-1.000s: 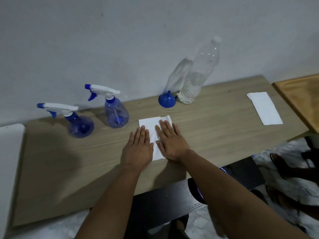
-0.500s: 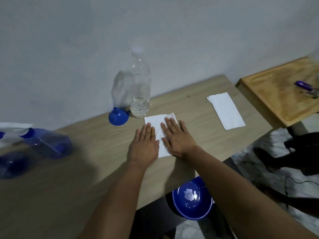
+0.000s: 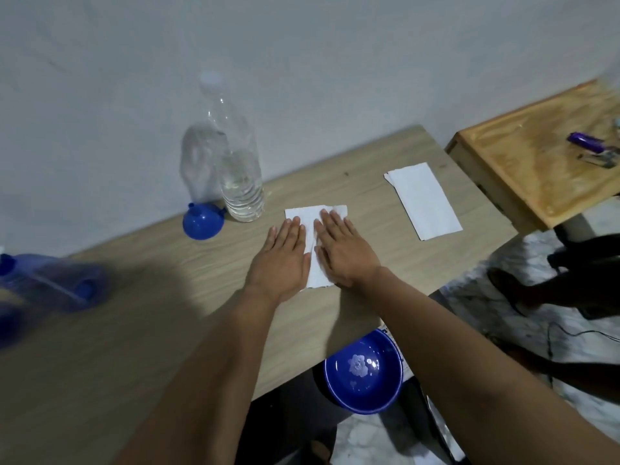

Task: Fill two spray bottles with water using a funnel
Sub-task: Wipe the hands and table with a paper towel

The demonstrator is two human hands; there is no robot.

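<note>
**Q:** How do the hands lie?

**A:** The left hand [image 3: 280,261] and right hand [image 3: 345,251] rest palm-down, side by side, fingers straight and together, holding nothing. Both press flat on a white paper napkin [image 3: 315,241] spread on the tabletop [image 3: 134,347].

**Q:** Where are the task's things?

**A:** The clear water bottle [image 3: 236,162] stands upright, capped and partly filled, just beyond the left hand's fingertips, near the wall. The blue funnel [image 3: 203,223] sits mouth-down, touching or almost touching the bottle's base, farther to the left. One blue spray bottle [image 3: 57,283], blurred, lies well to the left of the left hand, at the frame edge.

**Q:** What else shows?

**A:** A second folded napkin [image 3: 422,199] lies to the right of the right hand. A blue bowl [image 3: 364,370] sits below the tabletop's near edge, under the right forearm.
</note>
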